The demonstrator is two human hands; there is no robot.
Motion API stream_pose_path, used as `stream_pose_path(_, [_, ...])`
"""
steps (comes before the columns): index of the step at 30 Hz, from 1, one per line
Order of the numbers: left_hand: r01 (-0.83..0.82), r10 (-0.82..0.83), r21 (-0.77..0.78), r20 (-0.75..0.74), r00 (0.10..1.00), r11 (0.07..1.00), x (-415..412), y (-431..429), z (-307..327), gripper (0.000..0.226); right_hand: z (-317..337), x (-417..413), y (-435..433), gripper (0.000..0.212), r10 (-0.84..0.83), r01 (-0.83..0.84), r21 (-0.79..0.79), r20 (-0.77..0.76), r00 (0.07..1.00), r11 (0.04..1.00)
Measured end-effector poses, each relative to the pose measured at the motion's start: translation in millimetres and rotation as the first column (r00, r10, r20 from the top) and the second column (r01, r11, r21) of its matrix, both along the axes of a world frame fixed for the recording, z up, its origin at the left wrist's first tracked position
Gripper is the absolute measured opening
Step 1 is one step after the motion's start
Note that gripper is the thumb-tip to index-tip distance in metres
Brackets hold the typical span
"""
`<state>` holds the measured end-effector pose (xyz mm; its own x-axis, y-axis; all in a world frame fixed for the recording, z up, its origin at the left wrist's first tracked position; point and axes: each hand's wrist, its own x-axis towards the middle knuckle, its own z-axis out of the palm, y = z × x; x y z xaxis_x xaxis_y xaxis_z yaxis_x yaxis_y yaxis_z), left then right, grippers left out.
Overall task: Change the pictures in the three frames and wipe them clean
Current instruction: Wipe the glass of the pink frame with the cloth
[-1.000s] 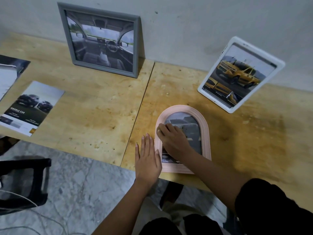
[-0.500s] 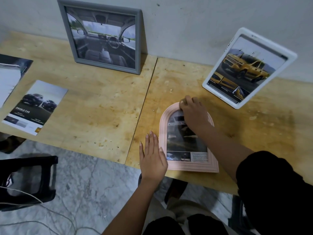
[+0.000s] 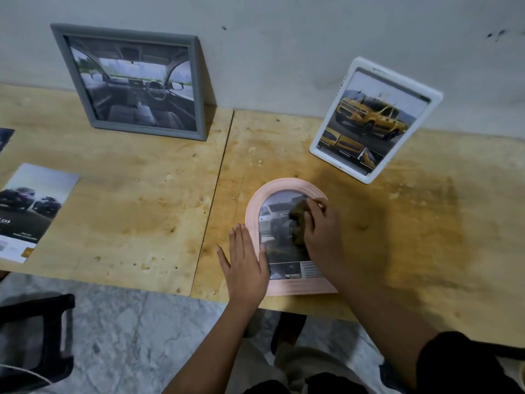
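Pink and arched, the frame is lying flat on the plywood table near its front edge. The right hand is gripping a dark cloth and pressing it on the glass. The left hand is resting flat, fingers spread, against the frame's left side. A grey frame and a white frame are leaning on the wall.
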<state>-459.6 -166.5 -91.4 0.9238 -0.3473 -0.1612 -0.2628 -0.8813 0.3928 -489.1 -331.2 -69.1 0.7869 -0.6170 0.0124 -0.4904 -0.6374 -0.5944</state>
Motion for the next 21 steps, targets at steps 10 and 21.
stream_pose_path(10, [0.026, -0.028, 0.063, 0.037, 0.999, 0.998, -0.5, -2.3, -5.3, 0.067, -22.3, 27.4, 31.0, 0.053, 0.027, -0.044, -0.085, -0.185, 0.982, 0.995])
stream_pose_path(21, [0.004, -0.008, 0.067, 0.063, 0.998, 0.998, -1.5, -5.5, -6.8, 0.065, -27.5, 15.3, 20.2, 0.057, 0.473, -0.495, -0.111, -0.175, 0.864, 0.862])
